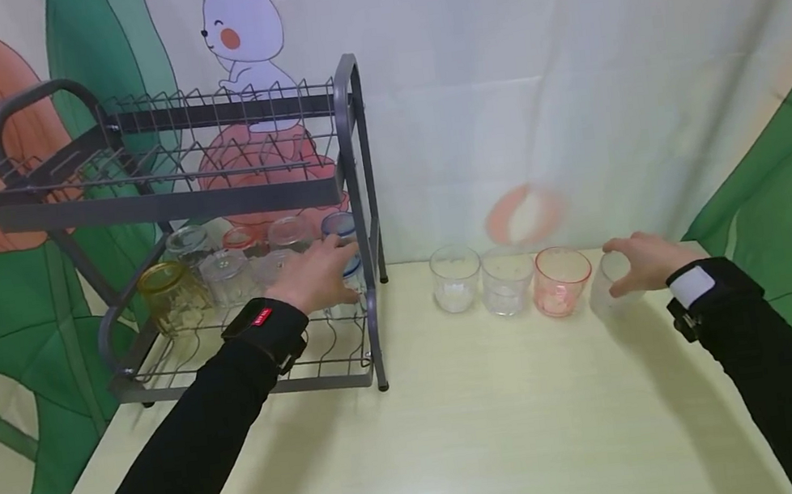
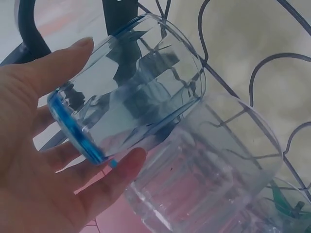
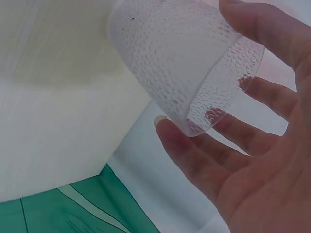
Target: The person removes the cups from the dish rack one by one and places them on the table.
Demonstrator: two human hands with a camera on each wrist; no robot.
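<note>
My left hand [image 1: 319, 276] reaches into the rack's lower tier, thumb and fingers curved round the blue-based end of a clear glass [image 2: 131, 92]. This glass stands upside down beside another clear glass [image 2: 209, 170]. On the table's right, my right hand [image 1: 650, 260] has its thumb and fingers round the rim of a clear, dimpled cup [image 3: 170, 53]. The cup stands upright at the end of a row, beside a pink glass [image 1: 561, 281] and two clear glasses, one [image 1: 508, 283] nearer and one [image 1: 455, 281] farther left. The hand partly hides the cup in the head view.
A grey two-tier dish rack [image 1: 215, 201] stands on the left of the pale table [image 1: 503, 414]. Its lower tier holds several upturned glasses, among them a yellow one [image 1: 174, 297] and a red-edged one [image 1: 243, 238]. A patterned curtain [image 1: 570, 97] hangs behind.
</note>
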